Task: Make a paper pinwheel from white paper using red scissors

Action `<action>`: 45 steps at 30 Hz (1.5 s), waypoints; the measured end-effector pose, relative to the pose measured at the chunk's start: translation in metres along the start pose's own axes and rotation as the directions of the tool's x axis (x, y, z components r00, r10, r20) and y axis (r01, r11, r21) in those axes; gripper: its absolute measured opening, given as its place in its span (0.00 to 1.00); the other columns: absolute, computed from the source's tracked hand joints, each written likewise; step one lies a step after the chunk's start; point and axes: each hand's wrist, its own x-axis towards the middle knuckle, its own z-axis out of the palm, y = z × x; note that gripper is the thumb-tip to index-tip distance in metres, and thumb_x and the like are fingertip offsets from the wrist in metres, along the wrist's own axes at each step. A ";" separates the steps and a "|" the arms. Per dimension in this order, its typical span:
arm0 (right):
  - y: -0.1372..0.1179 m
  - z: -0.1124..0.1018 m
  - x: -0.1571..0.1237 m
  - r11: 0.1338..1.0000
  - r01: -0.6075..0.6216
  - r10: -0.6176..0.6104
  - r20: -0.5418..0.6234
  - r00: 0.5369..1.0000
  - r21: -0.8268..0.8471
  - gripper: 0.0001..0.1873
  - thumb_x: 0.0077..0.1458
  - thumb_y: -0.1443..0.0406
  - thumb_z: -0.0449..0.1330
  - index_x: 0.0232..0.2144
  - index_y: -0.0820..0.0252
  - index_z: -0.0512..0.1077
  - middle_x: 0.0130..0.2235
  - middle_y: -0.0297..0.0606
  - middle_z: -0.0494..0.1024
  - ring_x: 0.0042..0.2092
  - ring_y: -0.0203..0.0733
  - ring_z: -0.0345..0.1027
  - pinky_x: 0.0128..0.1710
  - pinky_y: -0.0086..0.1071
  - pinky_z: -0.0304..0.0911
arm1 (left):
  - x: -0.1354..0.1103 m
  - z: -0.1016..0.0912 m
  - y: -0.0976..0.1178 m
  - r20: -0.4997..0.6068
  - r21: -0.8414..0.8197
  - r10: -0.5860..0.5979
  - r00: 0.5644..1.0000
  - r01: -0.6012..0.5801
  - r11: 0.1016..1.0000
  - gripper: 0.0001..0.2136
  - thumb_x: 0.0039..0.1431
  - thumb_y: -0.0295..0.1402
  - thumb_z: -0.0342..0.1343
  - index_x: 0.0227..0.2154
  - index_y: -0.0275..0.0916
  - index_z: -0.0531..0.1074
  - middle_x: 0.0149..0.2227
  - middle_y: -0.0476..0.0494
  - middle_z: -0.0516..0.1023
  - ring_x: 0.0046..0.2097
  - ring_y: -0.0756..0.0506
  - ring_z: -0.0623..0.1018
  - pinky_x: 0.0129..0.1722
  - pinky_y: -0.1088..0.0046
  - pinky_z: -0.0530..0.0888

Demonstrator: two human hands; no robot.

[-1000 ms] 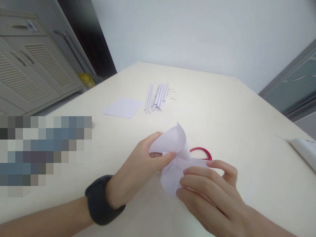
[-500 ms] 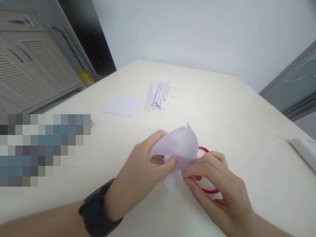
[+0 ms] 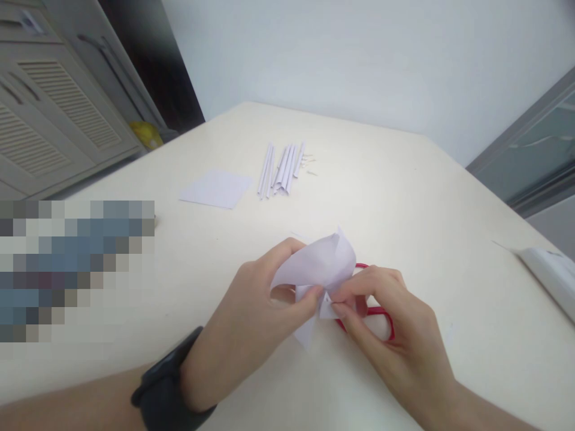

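A curved piece of white paper [image 3: 317,263], with cut, pointed flaps, is held above the table. My left hand [image 3: 265,293] grips it, thumb pressed on its near side and fingers behind. My right hand [image 3: 395,323] is closed, its thumb and index finger pinching a small flap of the same paper near its lower middle. Red scissors [image 3: 390,323] lie on the table under the right hand; only parts of the handle loops show, and the blades are hidden.
Several white paper tubes [image 3: 284,170] lie on the table [image 3: 404,209] beyond my hands, with thin scraps beside them. Flat white paper [image 3: 218,188] lies to their left. A white object [image 3: 550,275] sits at the right edge. A blurred-out patch [image 3: 76,269] covers the left.
My right hand's pinch has shifted slightly, with a small flap now showing between thumb and finger. The paper's upper flaps have closed together a little. The view has shifted slightly.
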 end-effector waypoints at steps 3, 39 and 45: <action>0.000 0.000 0.000 0.997 -0.076 0.075 0.022 0.997 0.013 0.10 0.57 0.76 0.59 0.31 0.56 0.71 0.28 0.30 0.75 0.29 0.37 0.65 0.34 0.34 0.62 | 0.001 0.000 0.005 0.007 0.040 -0.006 1.000 0.006 0.999 0.05 0.55 0.31 0.58 0.36 0.43 0.71 0.29 0.54 0.75 0.30 0.45 0.76 0.27 0.75 0.74; 0.002 0.001 0.000 0.969 -0.241 0.238 0.053 0.970 0.056 0.09 0.54 0.74 0.61 0.26 0.57 0.69 0.26 0.29 0.70 0.32 0.38 0.62 0.31 0.31 0.58 | -0.003 0.001 0.004 -0.007 -0.007 0.016 1.000 -0.016 1.000 0.04 0.53 0.30 0.62 0.33 0.46 0.76 0.27 0.55 0.77 0.28 0.47 0.78 0.26 0.80 0.75; 0.002 0.001 0.000 0.971 -0.231 0.229 0.049 0.972 0.053 0.09 0.55 0.73 0.61 0.26 0.57 0.69 0.25 0.29 0.70 0.31 0.38 0.62 0.31 0.32 0.58 | -0.002 0.002 0.002 -0.001 -0.006 0.043 0.999 -0.043 0.999 0.05 0.54 0.31 0.63 0.33 0.47 0.75 0.27 0.56 0.77 0.28 0.48 0.78 0.25 0.82 0.75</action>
